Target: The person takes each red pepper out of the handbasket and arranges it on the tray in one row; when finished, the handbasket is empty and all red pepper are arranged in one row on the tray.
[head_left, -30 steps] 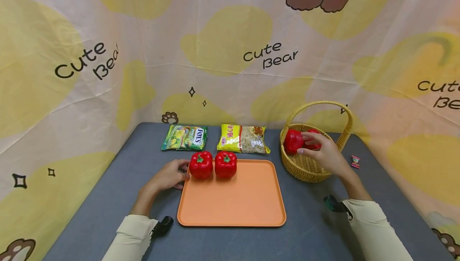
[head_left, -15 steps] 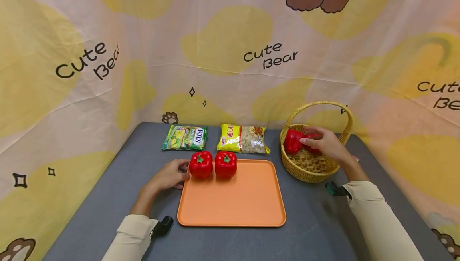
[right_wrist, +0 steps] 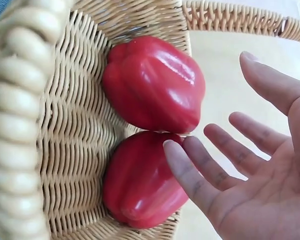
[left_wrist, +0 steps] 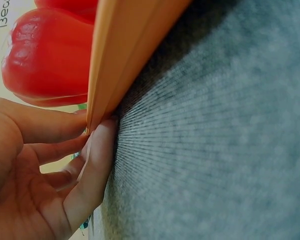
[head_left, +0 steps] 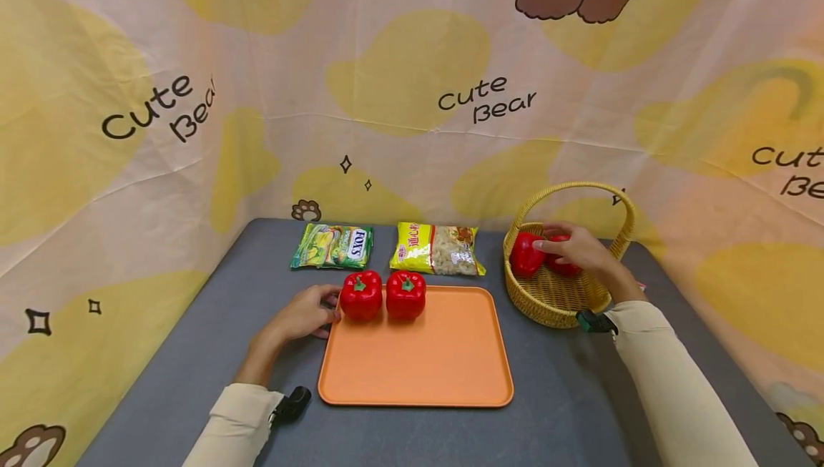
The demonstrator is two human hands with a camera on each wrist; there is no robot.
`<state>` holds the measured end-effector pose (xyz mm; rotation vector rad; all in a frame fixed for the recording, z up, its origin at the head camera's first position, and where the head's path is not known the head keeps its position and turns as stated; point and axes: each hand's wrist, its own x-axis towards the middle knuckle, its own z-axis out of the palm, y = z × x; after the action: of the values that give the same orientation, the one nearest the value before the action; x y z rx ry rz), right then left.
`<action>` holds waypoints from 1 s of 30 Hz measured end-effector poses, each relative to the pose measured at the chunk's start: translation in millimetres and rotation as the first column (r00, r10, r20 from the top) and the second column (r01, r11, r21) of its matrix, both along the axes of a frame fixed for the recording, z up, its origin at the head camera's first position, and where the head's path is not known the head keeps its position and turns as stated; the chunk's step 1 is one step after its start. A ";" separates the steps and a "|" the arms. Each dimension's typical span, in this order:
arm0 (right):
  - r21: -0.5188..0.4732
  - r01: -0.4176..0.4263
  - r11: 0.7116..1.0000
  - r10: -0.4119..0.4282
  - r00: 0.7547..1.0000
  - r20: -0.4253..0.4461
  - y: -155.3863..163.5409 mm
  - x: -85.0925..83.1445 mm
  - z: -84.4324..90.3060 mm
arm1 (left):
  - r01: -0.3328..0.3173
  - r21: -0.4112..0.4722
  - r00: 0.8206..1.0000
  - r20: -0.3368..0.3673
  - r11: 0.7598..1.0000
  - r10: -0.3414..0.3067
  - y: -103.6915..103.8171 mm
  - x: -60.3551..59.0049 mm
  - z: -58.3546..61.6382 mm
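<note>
At the left rim of an orange tray [head_left: 418,367], my left hand [head_left: 305,313] pinches the edge; the left wrist view has the rim between its thumb and fingers. Two red bell peppers [head_left: 361,296] [head_left: 405,295] stand side by side on the tray near its far left corner. My right hand [head_left: 582,249] is inside the mouth of a wicker basket [head_left: 547,310]. In the right wrist view its fingers are spread, and a fingertip overlaps the lower red bell pepper [right_wrist: 142,185]; contact is unclear. Another red bell pepper [right_wrist: 155,82] lies beside it.
Behind the tray lie a green FOX'S packet [head_left: 331,246] and a yellow bag with a clear window [head_left: 438,249]. The basket's tall handle [head_left: 582,185] arches over its opening. A small wrapped candy [head_left: 641,286] is mostly hidden behind the right wrist. Printed cloth hangs behind the table.
My right hand has moved within the basket, its thumb now at the left pepper's right side. The right forearm has shifted farther forward. My left hand stays at the tray rim.
</note>
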<state>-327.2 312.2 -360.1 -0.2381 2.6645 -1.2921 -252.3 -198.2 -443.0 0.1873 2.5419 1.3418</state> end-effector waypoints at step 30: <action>0.214 -0.109 0.971 0.134 0.986 -0.103 -2.5 -11.0 -12.6 | 0.003 0.006 1.000 0.006 1.000 -0.003 -1.0 -0.3 1.4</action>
<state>-338.1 309.7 -372.7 -0.4532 2.8053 -0.9836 -252.6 -199.2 -441.6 0.1878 2.5312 1.3474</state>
